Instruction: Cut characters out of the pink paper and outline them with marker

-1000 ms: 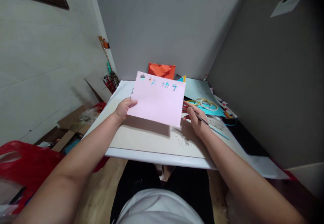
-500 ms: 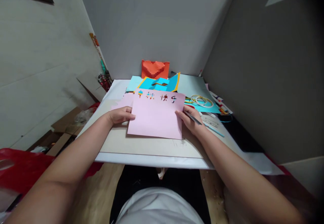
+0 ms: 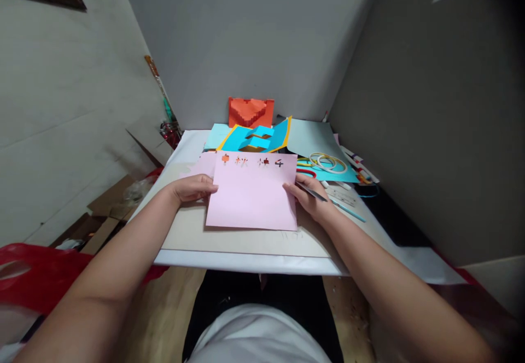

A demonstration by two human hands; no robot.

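A pink sheet of paper [image 3: 252, 193] with several characters cut through along its top edge is held up over the table. My left hand [image 3: 196, 188] pinches its left edge, thumb in front. My right hand [image 3: 308, 193] grips the right edge and also keeps a thin dark craft knife or pen-like tool [image 3: 312, 191] between its fingers, pointing back toward the wrist. Orange and dark colours from behind show through the cut-outs. Just behind the sheet lies a blue and yellow pop-up card [image 3: 279, 132], partly covered by it.
An orange heart pop-up card [image 3: 251, 112] leans against the grey back panel. To the right are tape rings [image 3: 328, 163], a light blue pen [image 3: 348, 212] and a black flat item [image 3: 391, 218]. Cardboard boxes [image 3: 110, 196] and a red plastic bag [image 3: 36, 275] lie at the left.
The pink sheet has dropped slightly and tilted, so more of the blue card shows above it. Both hands keep their hold. The camera view has shifted a little.
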